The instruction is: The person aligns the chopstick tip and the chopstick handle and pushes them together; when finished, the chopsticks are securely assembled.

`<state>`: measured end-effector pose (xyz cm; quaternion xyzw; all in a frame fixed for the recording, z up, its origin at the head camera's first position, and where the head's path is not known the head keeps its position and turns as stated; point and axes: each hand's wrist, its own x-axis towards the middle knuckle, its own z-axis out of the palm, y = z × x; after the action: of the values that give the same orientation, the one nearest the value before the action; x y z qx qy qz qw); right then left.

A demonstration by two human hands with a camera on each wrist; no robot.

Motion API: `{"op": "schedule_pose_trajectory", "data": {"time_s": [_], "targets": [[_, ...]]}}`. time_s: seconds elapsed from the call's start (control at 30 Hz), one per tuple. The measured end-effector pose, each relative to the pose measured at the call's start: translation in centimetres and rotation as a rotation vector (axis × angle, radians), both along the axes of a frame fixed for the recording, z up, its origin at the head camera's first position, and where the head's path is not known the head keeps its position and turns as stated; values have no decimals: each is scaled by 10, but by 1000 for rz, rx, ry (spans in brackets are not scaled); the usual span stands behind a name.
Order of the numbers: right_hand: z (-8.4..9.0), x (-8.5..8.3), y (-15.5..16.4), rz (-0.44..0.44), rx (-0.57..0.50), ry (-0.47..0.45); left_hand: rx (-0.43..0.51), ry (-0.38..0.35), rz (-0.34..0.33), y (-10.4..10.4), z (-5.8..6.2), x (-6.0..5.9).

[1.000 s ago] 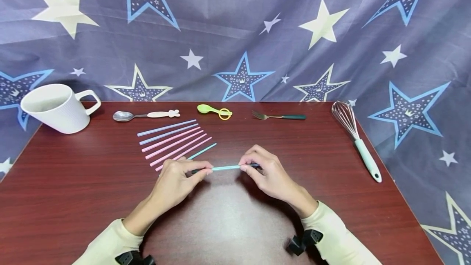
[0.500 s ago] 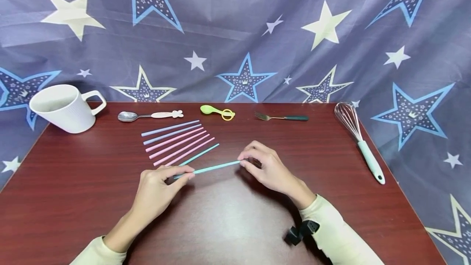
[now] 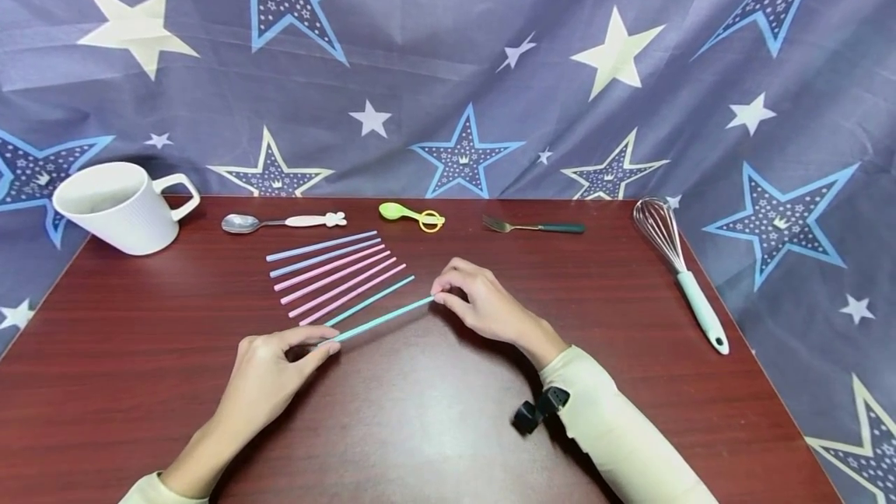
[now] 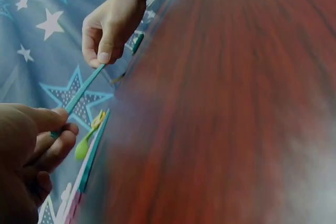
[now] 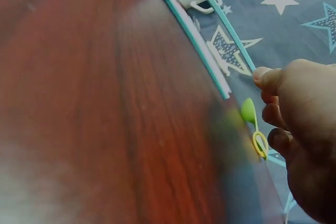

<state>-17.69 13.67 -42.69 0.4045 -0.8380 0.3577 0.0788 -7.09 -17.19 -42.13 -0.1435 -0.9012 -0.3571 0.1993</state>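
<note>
A teal drinking straw (image 3: 385, 319) slants between my two hands, its right end farther from me. My left hand (image 3: 262, 376) pinches the near-left end between thumb and fingers. At the far-right end, my right hand (image 3: 486, 303) pinches it in the same way. Just beyond the held straw lies another teal straw (image 3: 371, 300) on the table, roughly parallel to it. Past that, several pink straws (image 3: 336, 277) and two blue straws (image 3: 323, 245) lie in a fanned row. The left wrist view shows the held straw (image 4: 84, 90) stretching from hand to hand.
Along the back of the brown table (image 3: 448, 426) stand a white mug (image 3: 122, 212), a spoon (image 3: 280, 222), a green spoon with a yellow ring (image 3: 409, 214) and a fork (image 3: 535, 226). A whisk (image 3: 682, 274) lies at the right edge. Starry cloth (image 3: 420, 45) hangs behind.
Both hands held the teal straw throughout. My left hand slid left and toward me to its end. My right hand moved to the other end, then left and away, bringing the straw beside the row.
</note>
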Motion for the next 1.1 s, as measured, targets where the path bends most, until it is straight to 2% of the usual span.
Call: {"op": "schedule_pose_trajectory", "data": {"time_s": [0.1,0.2,0.43,0.6,0.87,1.1], "targets": [[-2,-8,-7,21,36,-16,-46,-41,13,-6,-4,2],[-5,-14,-14,41,74,-35,-86,-51,28,-9,-6,3],[-14,-24,-23,21,99,-111,-132,14,31,-11,-11,1],[-19,-29,-23,-11,65,-164,-151,3,46,-10,-11,-1],[-20,-29,-20,-79,32,-209,-180,-17,61,-7,-11,-4],[-20,-24,-27,-111,29,-226,-190,-9,81,-10,-9,0]]}}
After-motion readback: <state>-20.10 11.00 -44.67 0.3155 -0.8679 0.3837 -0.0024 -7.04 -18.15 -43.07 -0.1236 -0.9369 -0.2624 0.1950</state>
